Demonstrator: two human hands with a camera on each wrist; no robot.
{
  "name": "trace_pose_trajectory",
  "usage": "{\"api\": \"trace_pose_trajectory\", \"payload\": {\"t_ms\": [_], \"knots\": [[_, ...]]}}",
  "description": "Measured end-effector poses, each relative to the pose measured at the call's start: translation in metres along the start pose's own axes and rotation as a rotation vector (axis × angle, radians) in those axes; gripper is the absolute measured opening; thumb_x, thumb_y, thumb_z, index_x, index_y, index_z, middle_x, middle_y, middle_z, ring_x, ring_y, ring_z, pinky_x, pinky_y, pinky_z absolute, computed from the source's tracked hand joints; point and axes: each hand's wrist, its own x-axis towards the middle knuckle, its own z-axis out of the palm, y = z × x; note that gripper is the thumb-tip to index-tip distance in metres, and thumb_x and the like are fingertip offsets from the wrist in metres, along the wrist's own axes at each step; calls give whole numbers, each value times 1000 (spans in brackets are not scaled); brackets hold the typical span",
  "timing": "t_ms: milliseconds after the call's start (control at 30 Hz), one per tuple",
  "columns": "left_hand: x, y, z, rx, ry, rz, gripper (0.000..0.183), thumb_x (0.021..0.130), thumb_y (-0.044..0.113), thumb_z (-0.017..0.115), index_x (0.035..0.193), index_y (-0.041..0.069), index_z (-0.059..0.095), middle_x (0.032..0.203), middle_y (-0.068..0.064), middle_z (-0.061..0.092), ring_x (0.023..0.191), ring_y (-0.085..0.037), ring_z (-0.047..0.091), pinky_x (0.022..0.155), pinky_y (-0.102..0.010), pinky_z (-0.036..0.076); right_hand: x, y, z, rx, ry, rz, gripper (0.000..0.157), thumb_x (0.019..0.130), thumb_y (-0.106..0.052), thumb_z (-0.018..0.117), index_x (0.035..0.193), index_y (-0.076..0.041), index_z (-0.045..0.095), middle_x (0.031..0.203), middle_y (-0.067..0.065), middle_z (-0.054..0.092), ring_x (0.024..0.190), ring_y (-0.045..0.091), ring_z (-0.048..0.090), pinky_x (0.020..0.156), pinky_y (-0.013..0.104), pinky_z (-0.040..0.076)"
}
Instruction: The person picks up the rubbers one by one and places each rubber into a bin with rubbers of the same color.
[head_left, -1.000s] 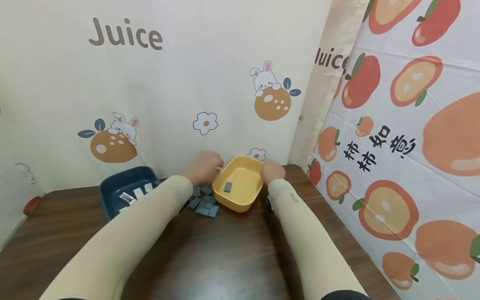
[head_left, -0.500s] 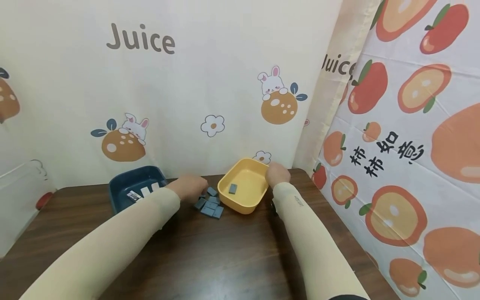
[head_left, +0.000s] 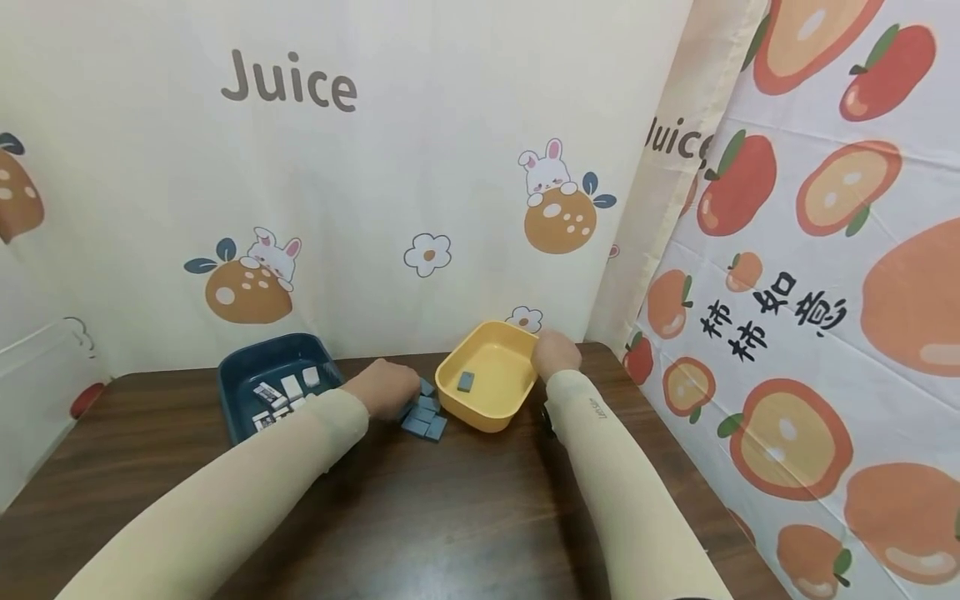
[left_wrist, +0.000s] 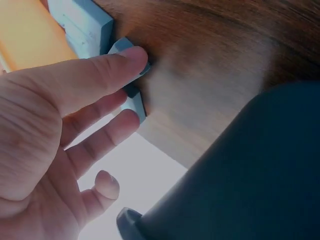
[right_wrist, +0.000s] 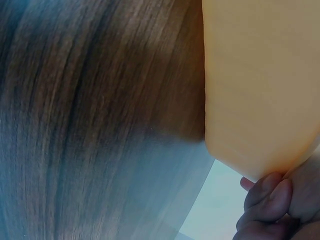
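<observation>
Steadying the yellow bin (head_left: 491, 421), lower middle of the head view, the right hand (head_left: 555, 353) grips its right rim, presumably against sliding. Just left, the left hand (head_left: 387, 388) seems to pinch a grey tile (left_wrist: 119, 46) by the tile pile (head_left: 424, 418). 1 other tile (head_left: 466, 382) lies in the yellow bin; white pieces (head_left: 292, 387) sit in the blue bin (head_left: 277, 349), lower left.

A cream rabbit-print curtain (head_left: 450, 150) hangs behind a glossy dark wood-grain table (head_left: 465, 508), a fruit-print cloth (head_left: 802, 367) at right.
</observation>
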Motion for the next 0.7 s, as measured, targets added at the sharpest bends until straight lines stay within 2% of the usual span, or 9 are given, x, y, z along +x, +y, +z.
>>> {"api": "trace_pose_trajectory", "payload": {"t_ms": [100,200,300,333,433,533,567,700], "knots": [[-2,0,-2,-3,-5,0,16,99,2,82,103,17,81,98,2,76,83,-16,64,88,-39,65,1,0,1,-9,-8,0,24,114,-8,55,121,-6,78,113,13,80,96,27,74,88,50,67],[-3,-1,-7,-27,-11,-29,16,99,3,82,108,17,80,101,2,75,86,-16,64,92,-40,65,6,1,3,-5,-26,9,25,114,-8,55,122,-6,78,115,13,81,98,28,76,89,50,68],[-4,-2,-15,-86,-9,-65,18,99,5,82,113,16,78,100,3,76,87,-18,66,91,-41,64,16,4,6,3,-54,23,24,113,-9,57,123,-6,78,117,14,81,101,29,77,89,51,68],[-4,-3,-18,-99,-8,-73,18,99,7,83,114,16,78,100,3,75,87,-18,65,90,-40,64,25,9,13,2,-37,13,23,111,-10,59,121,-8,79,113,12,82,98,28,77,86,50,68],[-5,-3,-28,-132,-1,-77,19,100,9,83,116,16,78,99,4,75,87,-19,66,89,-39,64,30,11,13,2,-51,17,22,111,-10,59,120,-8,79,112,12,82,98,29,77,83,51,67],[-3,-4,-38,-135,27,-67,19,96,6,85,111,14,77,97,3,73,86,-19,65,86,-38,63,17,8,7,4,-27,7,23,112,-10,57,120,-6,78,113,13,81,98,29,77,85,51,67],[-3,-4,-41,-137,47,-63,20,94,4,85,109,14,77,96,2,73,85,-19,65,85,-38,63,7,3,-1,7,-41,8,24,113,-9,56,123,-5,78,117,13,82,102,28,77,89,51,67],[5,0,-56,-108,132,-52,21,91,9,92,104,14,76,97,1,70,87,-20,65,82,-37,60,-4,0,-3,5,-14,-5,24,113,-9,56,122,-4,78,116,14,81,100,28,77,90,50,68]]}}
